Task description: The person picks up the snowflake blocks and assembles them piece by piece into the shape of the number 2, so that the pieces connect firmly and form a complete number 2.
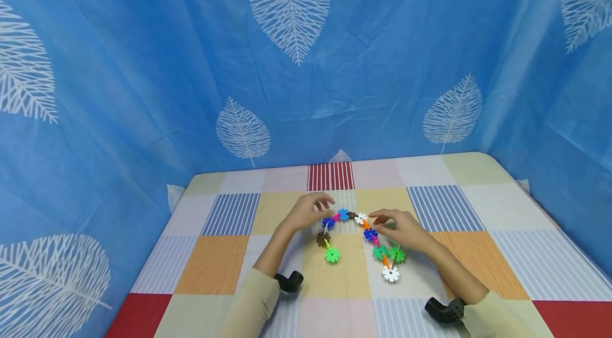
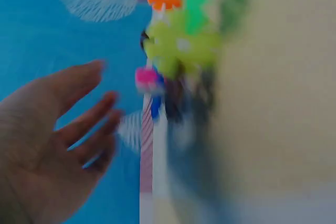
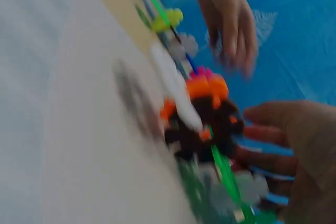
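Note:
A chain of colourful notched plastic discs lies in an arch on the patterned cloth. Its left end is a bright green disc; a white disc and a green disc are at the right end. My left hand is beside the dark blue disc at the upper left of the arch, with loosely bent fingers that hold nothing. My right hand hovers by another blue disc on the right side, thumb and fingers apart. In the right wrist view its fingertips overlap a brown disc.
The chain lies on a patchwork tablecloth of coloured squares and stripes. Behind and at both sides hangs a blue curtain with white leaf prints. Black wrist cameras are worn on both forearms, close over the cloth.

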Motion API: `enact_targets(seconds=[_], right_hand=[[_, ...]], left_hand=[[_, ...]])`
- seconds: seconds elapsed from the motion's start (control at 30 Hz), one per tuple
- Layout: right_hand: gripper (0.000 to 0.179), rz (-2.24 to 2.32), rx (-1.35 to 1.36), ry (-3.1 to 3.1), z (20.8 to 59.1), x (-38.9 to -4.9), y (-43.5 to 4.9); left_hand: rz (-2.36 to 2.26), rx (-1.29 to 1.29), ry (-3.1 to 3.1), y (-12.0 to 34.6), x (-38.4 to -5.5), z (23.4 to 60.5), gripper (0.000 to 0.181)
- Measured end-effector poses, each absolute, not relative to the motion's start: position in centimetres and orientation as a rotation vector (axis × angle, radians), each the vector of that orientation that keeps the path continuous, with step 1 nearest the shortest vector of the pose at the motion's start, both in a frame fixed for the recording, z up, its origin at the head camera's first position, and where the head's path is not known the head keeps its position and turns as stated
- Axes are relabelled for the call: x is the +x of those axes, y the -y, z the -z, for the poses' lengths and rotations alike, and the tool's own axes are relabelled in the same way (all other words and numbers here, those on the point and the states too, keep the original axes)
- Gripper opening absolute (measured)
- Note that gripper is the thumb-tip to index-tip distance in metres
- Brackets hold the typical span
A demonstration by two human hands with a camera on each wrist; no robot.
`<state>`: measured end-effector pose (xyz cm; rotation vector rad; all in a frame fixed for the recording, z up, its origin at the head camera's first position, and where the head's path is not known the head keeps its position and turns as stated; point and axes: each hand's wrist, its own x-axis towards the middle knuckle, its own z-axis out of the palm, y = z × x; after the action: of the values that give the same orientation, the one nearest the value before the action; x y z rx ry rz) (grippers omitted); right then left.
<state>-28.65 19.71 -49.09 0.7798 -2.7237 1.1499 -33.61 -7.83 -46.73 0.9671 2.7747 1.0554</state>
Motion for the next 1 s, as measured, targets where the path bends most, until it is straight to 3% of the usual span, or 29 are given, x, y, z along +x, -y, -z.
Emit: enact_targets(seconds=[0.1, 0.17, 0.33, 0.57, 0.73, 1.0], right_hand=[[0.028, -1.176, 0.713, 2.788, 49.3, -28.9, -18.1], [0.026, -1.191, 0.689, 2.795, 49.7, -28.9, -17.5], [0.021, -1.167, 0.667, 2.779, 49.9, -28.7, -16.9], [0.016, -1.050, 0.543, 2.769, 49.7, -28.7, -16.7], [0.015, -0.971, 0.438, 2.751, 49.6, -28.9, -17.1], [0.028, -1.150, 0.725, 2.792, 47.9, -28.9, -23.7]], left_hand=[[-0.828, 1.104, -2.619, 5.6, -35.2, 46.4, 0.051], [-0.684, 1.141, -2.579, 4.6, -35.5, 46.5, 0.058], [-0.649, 1.083, -2.579, 4.3, -35.6, 47.1, 0.050], [-1.009, 0.960, -2.604, 6.8, -34.8, 47.2, 0.052], [-1.093, 0.708, -2.729, 9.1, -33.1, 46.4, 0.055], [-0.912, 0.458, -2.605, 10.6, -29.2, 46.0, 0.070]])
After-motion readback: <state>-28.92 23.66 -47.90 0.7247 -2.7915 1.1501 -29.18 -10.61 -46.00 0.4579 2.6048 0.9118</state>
